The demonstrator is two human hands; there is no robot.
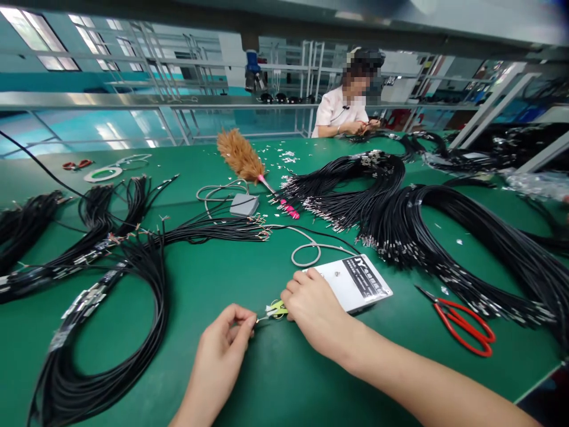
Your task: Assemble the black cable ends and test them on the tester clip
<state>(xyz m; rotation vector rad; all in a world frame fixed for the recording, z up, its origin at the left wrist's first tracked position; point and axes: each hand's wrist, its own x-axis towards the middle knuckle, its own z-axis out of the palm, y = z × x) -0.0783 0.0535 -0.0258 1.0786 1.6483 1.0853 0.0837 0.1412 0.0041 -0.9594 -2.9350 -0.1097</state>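
My left hand [229, 338] is pinched closed on the end of a thin wire [263, 319], low over the green table. Just to its right, my right hand [313, 305] closes around a small yellow-green clip [278, 308] whose pale jaws point toward my left fingertips. The wire runs between the fingertips and these jaws; whether the jaws grip it is too small to tell. Behind my right hand, partly covered by it, lies a flat white box [362, 279] with a black printed label. A grey cable [306, 254] loops on the table behind the box.
Bundles of black cables lie at left [153, 308] and right [391, 237]. Red-handled scissors [464, 326] rest right of the box. Farther back are a grey pedal-like block [244, 204], a brown duster [240, 155] and a tape roll [103, 173]. A co-worker [344, 112] sits across the table.
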